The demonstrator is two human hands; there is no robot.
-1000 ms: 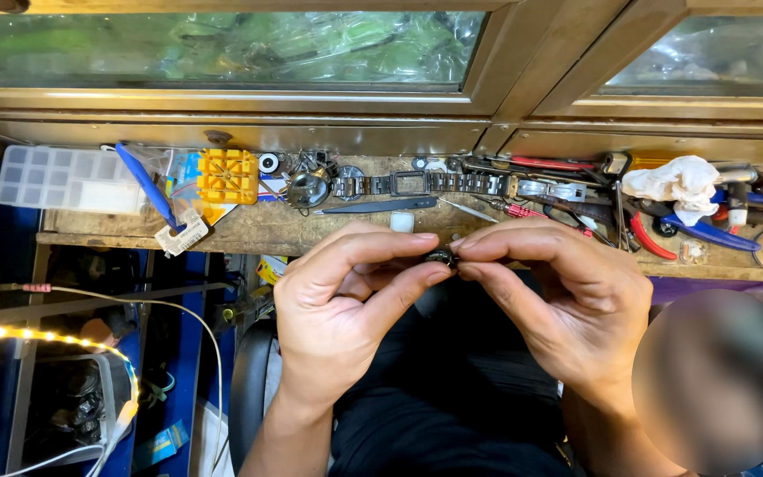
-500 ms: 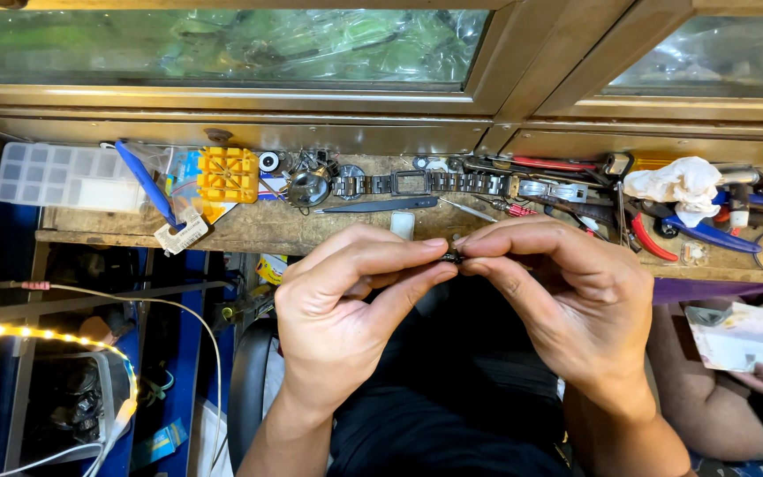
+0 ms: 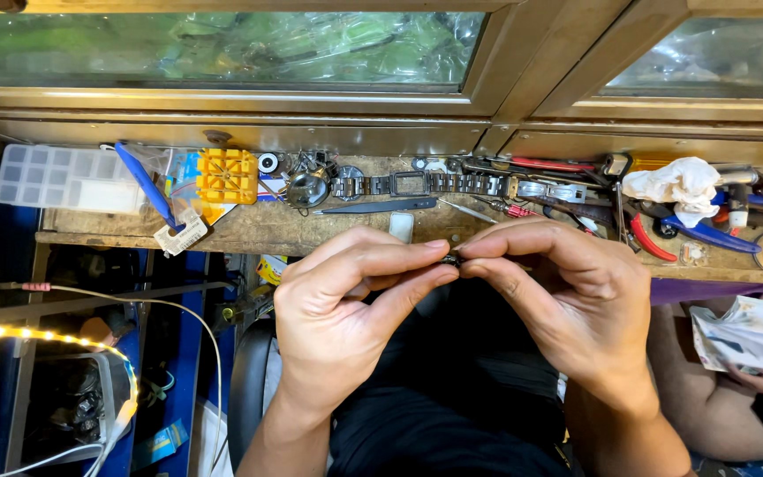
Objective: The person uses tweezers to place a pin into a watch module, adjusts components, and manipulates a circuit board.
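While both hands are meeting above the lap, the left hand [image 3: 346,309] and right hand [image 3: 567,296] are pinching a small dark part [image 3: 450,261] between thumb and forefinger tips. The part is sitting exactly where the fingertips join, mostly hidden by them. Both grips are narrow and closed on it. Just beyond the fingertips, a metal watch band [image 3: 421,185] and black tweezers [image 3: 377,207] are lying on the wooden bench [image 3: 249,231].
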